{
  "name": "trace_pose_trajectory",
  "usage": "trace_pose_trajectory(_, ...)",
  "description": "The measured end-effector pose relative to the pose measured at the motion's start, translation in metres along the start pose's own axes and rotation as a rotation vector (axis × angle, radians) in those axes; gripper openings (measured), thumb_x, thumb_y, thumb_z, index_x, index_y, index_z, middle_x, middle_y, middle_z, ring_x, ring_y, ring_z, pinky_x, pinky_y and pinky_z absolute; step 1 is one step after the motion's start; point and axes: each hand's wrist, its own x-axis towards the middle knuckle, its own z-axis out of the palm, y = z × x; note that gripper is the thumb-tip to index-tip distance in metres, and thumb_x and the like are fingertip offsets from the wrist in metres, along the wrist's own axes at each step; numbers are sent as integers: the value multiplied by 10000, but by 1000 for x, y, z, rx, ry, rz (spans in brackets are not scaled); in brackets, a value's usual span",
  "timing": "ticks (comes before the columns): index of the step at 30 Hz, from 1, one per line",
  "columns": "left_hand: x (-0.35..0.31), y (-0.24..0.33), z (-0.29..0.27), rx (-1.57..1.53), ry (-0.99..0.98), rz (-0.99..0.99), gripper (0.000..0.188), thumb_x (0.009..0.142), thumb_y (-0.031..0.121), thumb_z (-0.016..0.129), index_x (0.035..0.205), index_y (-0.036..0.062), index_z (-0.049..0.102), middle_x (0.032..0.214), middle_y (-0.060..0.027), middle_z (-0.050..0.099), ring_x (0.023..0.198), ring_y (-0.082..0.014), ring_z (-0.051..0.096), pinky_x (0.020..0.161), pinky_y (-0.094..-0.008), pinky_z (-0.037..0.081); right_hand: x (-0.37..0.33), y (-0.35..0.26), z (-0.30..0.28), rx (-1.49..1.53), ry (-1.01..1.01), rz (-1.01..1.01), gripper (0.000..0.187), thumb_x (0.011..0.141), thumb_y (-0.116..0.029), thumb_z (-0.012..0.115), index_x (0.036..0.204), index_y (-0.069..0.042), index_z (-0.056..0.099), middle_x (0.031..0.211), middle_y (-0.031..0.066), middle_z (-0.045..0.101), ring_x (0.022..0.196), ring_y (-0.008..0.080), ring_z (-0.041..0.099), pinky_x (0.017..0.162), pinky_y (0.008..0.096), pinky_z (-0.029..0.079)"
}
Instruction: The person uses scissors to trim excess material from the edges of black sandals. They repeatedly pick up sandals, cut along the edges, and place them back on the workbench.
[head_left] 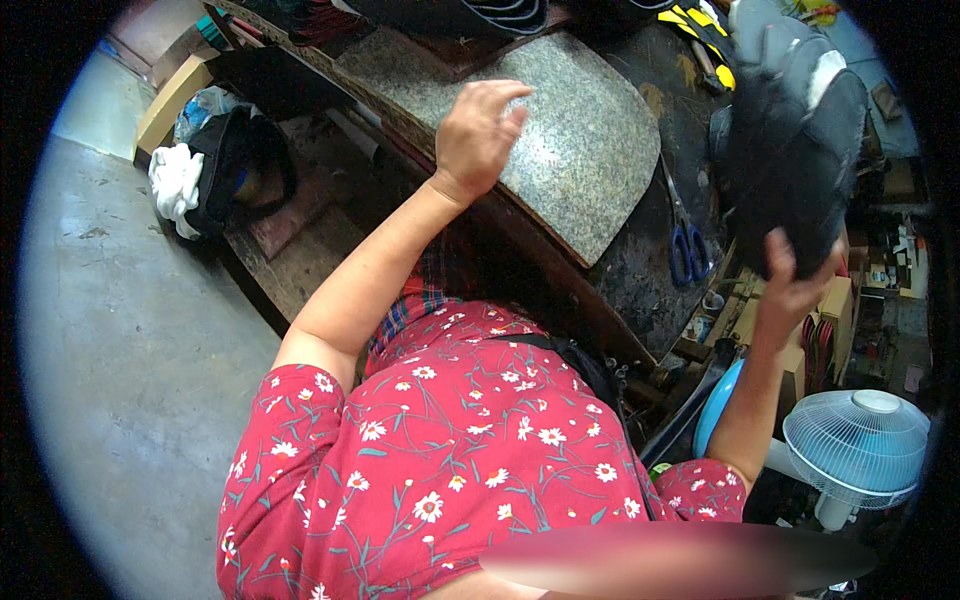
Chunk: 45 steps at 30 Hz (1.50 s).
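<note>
My left hand (478, 140) hovers over the near edge of a speckled grey stone slab (590, 150), its fingers loosely curved, the thumb apart and nothing between them. Off to the right, my right hand (797, 288) grips the lower end of a bundle of black, soft-looking pieces (795, 170). A pale patch shows near the top of that bundle; its exact kind I cannot make out. Between the slab and the bundle lies a pair of scissors (688, 245) with dark blue handles.
The slab rests on a dark worn workbench (640, 310). More black curved pieces (490, 12) sit at its far side, near a yellow-and-black item (705, 45). A caged fan (858, 445) stands at lower right. On the left are a black bag (240, 165) and white cloth (175, 185).
</note>
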Motion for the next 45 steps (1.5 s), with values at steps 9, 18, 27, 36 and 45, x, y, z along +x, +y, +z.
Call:
trace_pose_trajectory(9,5,-6,-8,-359,126,-236,258,1034,195,478,1129,34,656,1031,-52,634,945,-149,568,880,-291,455,-38,-13,13,-65,-552,-210,478,714,-127,835,1113,16,613,1021,192,617,948,397,566,872,453,459)
trace_pose_trajectory(18,7,16,-14,-420,80,-360,220,1021,157,522,1163,27,629,1097,-49,666,1006,-113,592,929,-268,464,-39,-20,39,-35,-680,-282,401,709,-149,840,1018,-5,629,924,170,608,874,379,560,784,447,465)
trace_pose_trajectory(27,1,58,-11,-1134,-481,-934,455,1023,379,558,1304,22,541,1083,-102,677,1001,-190,661,860,-323,553,-58,2,11,609,-339,467,506,787,-11,736,1276,1,604,1148,63,683,1025,165,629,957,316,467)
trace_pose_trajectory(36,3,79,25,-1576,-370,-1036,355,926,193,715,1240,61,616,1123,-38,710,949,-138,683,786,-291,569,-78,7,2,472,-463,400,408,734,80,727,1136,11,696,1237,78,621,1134,212,591,999,327,431)
trace_pose_trajectory(45,-7,83,25,-1403,-439,-982,393,874,174,758,1221,37,634,1109,-43,711,985,-123,658,782,-260,537,-109,22,-12,580,-479,621,378,795,99,717,1160,0,704,1124,45,722,1015,148,648,948,307,472)
